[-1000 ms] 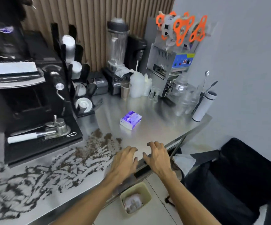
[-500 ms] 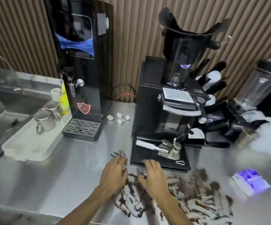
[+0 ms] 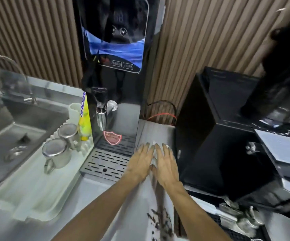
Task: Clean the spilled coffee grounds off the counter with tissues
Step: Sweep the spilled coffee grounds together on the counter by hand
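Now both hands have left the coffee grounds (image 3: 160,221), a streak on the counter (image 3: 95,192) behind the wrists. The left hand (image 3: 140,162) and right hand (image 3: 166,164) lie flat with straight fingers, gripping nothing, upon white tissue bits (image 3: 165,145) beside the water dispenser (image 3: 113,66). Probably they will gather these first.

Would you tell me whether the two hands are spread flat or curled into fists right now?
Spread flat: the left hand and right hand lie palm down, fingers straight, with white tissue showing between them.
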Tool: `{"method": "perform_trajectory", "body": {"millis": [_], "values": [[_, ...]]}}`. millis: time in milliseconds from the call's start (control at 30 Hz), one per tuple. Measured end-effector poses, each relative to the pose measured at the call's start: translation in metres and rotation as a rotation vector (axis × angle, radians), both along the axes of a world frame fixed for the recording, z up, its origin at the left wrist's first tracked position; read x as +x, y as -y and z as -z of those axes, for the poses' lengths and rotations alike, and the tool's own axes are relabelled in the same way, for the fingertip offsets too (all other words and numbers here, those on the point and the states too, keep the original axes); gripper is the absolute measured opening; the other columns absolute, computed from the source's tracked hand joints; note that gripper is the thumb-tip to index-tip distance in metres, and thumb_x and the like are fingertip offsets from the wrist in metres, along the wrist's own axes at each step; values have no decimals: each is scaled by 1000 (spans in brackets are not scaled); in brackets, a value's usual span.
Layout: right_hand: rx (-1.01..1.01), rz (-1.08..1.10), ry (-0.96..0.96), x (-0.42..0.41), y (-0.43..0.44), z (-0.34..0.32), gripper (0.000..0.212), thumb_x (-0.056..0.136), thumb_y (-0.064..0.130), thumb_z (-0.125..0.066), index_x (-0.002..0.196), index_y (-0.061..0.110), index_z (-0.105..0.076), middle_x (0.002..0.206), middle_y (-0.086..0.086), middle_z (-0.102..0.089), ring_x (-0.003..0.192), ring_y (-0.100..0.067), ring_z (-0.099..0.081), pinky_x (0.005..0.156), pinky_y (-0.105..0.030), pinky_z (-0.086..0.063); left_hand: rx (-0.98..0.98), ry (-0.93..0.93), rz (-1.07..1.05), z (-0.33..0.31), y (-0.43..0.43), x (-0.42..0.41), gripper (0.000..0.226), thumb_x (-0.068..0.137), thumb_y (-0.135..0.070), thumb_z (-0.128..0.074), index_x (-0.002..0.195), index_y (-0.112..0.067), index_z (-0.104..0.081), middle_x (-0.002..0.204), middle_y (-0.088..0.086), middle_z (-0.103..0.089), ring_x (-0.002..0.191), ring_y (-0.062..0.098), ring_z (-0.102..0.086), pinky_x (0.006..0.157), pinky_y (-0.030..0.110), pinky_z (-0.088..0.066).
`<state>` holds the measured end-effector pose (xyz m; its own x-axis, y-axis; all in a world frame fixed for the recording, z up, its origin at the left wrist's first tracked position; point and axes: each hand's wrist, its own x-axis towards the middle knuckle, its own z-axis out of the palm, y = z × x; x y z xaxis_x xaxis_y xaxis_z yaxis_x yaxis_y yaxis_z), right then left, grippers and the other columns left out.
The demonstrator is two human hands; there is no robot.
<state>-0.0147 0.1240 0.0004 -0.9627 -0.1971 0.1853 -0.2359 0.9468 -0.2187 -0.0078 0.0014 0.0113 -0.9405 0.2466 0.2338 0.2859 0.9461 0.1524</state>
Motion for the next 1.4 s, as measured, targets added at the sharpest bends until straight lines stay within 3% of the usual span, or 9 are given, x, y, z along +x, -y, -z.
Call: {"method": "perform_trajectory", "body": {"millis": [133,267,400,700,900,1033,1167,1300,1400], "values": [[46,5,46,-33,1,11,79,83,13,-67,149,16,-24,149,-11,-33,138,-29,-29,115,-39,-29,-128,53,13,14,-8,-34,68,96,-16,-48,150,-3,-10,155,13,-22,144,26,-19,118,30,-11],[-35,21,135,-46,-1,21,50,91,12,-53,139,14,-40,134,-10,-45,123,-29,-43,98,-39,-45,-135,177,-36,32,-9,-59,63,89,-13,-55,144,-7,-24,142,13,-36,134,30,-32,112,33,-26],[-65,14,130,-51,-6,29,27,90,6,-51,115,7,-57,112,-14,-54,104,-32,-54,86,-38,-46,-213,244,-69,41,-10,-72,60,84,-9,-62,137,-11,-35,130,12,-45,120,30,-44,101,36,-41],[-235,6,88,-19,-11,14,22,83,1,-53,104,8,-57,106,-11,-52,92,-30,-55,79,-37,-48,-64,242,-97,34,-14,-50,50,85,-3,-60,130,-10,-41,126,11,-40,116,28,-44,94,34,-47],[-298,-25,31,30,-17,-8,21,81,5,-59,99,13,-52,93,-6,-58,85,-24,-56,71,-35,-50,74,162,-81,14,-16,7,36,86,-5,-54,121,-13,-48,116,8,-47,107,26,-46,86,36,-48],[-383,-41,2,83,-33,-20,21,82,9,-60,101,15,-52,95,-3,-58,84,-21,-55,70,-36,-51,195,116,-30,0,-23,61,24,86,-4,-52,108,-12,-55,103,7,-52,97,26,-49,77,37,-49],[-448,-77,-61,146,-71,-22,17,81,9,-56,96,16,-51,88,1,-51,80,-20,-50,67,-36,-46,273,58,26,-8,-49,124,23,83,1,-50,103,-7,-58,96,11,-54,92,28,-50,74,37,-46],[-453,-56,-125,209,-129,-22,19,78,7,-60,94,16,-53,88,5,-51,80,-16,-48,68,-24,-39,300,32,95,-12,-99,186,23,80,-4,-55,103,-10,-59,98,8,-54,92,28,-52,71,37,-48],[-443,25,-133,255,-183,-22,23,79,6,-64,98,15,-56,92,5,-56,84,-15,-52,70,-25,-43,331,15,149,-15,-150,225,28,81,-7,-58,108,-12,-58,106,6,-55,96,24,-52,79,37,-49]]}}
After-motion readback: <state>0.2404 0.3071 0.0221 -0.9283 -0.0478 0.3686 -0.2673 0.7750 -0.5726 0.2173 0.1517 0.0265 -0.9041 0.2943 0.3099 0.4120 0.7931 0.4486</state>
